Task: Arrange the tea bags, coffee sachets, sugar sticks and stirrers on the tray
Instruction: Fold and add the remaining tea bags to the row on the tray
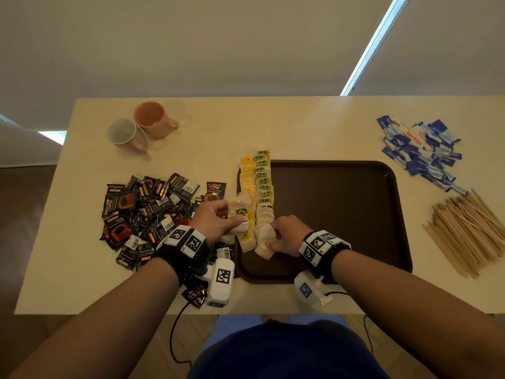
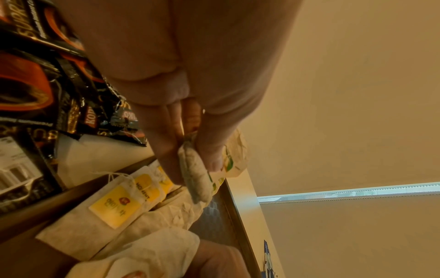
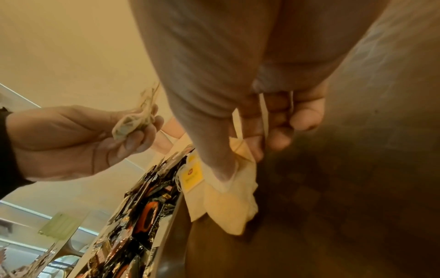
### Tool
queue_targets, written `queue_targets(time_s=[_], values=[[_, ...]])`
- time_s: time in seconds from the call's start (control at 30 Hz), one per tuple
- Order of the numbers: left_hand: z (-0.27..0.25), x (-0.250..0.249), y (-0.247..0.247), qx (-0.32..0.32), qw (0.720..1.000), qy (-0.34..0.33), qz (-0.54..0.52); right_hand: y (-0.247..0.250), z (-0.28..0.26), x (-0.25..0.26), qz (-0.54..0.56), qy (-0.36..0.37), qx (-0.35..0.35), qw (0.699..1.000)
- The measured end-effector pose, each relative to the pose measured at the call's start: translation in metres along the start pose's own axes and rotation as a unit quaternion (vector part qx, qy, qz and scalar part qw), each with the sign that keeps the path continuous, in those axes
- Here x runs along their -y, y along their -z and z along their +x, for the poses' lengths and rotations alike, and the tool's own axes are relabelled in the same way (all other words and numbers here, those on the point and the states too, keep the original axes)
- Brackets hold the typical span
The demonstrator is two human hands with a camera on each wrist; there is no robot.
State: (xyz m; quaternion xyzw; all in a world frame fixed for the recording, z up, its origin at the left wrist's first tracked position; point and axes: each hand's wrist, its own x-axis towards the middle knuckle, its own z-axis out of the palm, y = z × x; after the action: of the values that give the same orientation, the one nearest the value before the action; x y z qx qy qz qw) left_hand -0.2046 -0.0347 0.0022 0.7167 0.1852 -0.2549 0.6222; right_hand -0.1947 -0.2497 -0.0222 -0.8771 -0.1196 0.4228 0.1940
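Two rows of tea bags, yellow-tagged and green-tagged, lie along the left side of the dark brown tray. My left hand grips a small bunch of tea bags just above the tray's left edge; in the left wrist view the bunch of tea bags sits pinched between thumb and fingers. My right hand pinches a tea bag at the near end of the right row, and that tea bag rests on the tray.
A heap of black coffee sachets lies left of the tray. Blue sugar sticks and wooden stirrers lie to its right. Two mugs stand at the back left. The table's front edge is close to my body.
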Motion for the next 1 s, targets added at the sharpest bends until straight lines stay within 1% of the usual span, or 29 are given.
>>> queue_targets(time_s=[0.07, 0.13, 0.23, 0.3, 0.37, 0.43, 0.5, 0.57, 0.63, 0.7, 0.77, 0.9, 1.0], values=[[-0.001, 0.003, 0.0, -0.003, 1.0, -0.008, 0.02, 0.004, 0.001, 0.001, -0.016, -0.006, -0.005, 1.0], [-0.001, 0.007, 0.0, -0.009, 0.999, -0.013, 0.045, 0.006, 0.001, 0.0, -0.006, -0.007, -0.024, 1.0], [-0.001, 0.009, -0.002, -0.013, 0.999, 0.001, 0.037, 0.008, -0.003, -0.004, 0.047, -0.021, -0.056, 0.997], [-0.001, 0.01, -0.004, -0.017, 0.999, 0.008, 0.029, 0.012, -0.008, -0.006, 0.078, -0.021, -0.102, 0.992], [-0.002, 0.01, -0.006, -0.015, 0.999, 0.011, 0.035, 0.017, -0.013, -0.004, 0.094, 0.014, -0.172, 0.98], [-0.002, 0.009, -0.009, -0.007, 0.999, 0.017, 0.034, 0.023, -0.013, 0.003, 0.124, 0.063, -0.213, 0.967], [-0.004, 0.007, -0.012, 0.002, 0.999, 0.014, 0.041, 0.028, -0.009, 0.012, 0.173, 0.083, -0.203, 0.96], [-0.006, 0.005, -0.013, 0.01, 0.999, 0.016, 0.047, 0.031, -0.005, 0.021, 0.23, 0.086, -0.161, 0.956], [-0.007, 0.005, -0.013, 0.018, 0.999, 0.021, 0.045, 0.032, -0.001, 0.026, 0.263, 0.092, -0.13, 0.952], [-0.009, 0.005, -0.012, 0.024, 0.999, 0.022, 0.039, 0.032, 0.001, 0.029, 0.289, 0.089, -0.115, 0.946], [-0.011, 0.005, -0.011, 0.027, 0.999, 0.025, 0.035, 0.032, 0.001, 0.031, 0.307, 0.09, -0.108, 0.941], [-0.012, 0.008, -0.007, 0.03, 0.998, 0.042, 0.031, 0.029, 0.001, 0.034, 0.301, 0.091, -0.115, 0.942], [-0.015, 0.011, -0.003, 0.022, 0.997, 0.05, 0.061, 0.027, 0.001, 0.034, 0.289, 0.084, -0.133, 0.944]])
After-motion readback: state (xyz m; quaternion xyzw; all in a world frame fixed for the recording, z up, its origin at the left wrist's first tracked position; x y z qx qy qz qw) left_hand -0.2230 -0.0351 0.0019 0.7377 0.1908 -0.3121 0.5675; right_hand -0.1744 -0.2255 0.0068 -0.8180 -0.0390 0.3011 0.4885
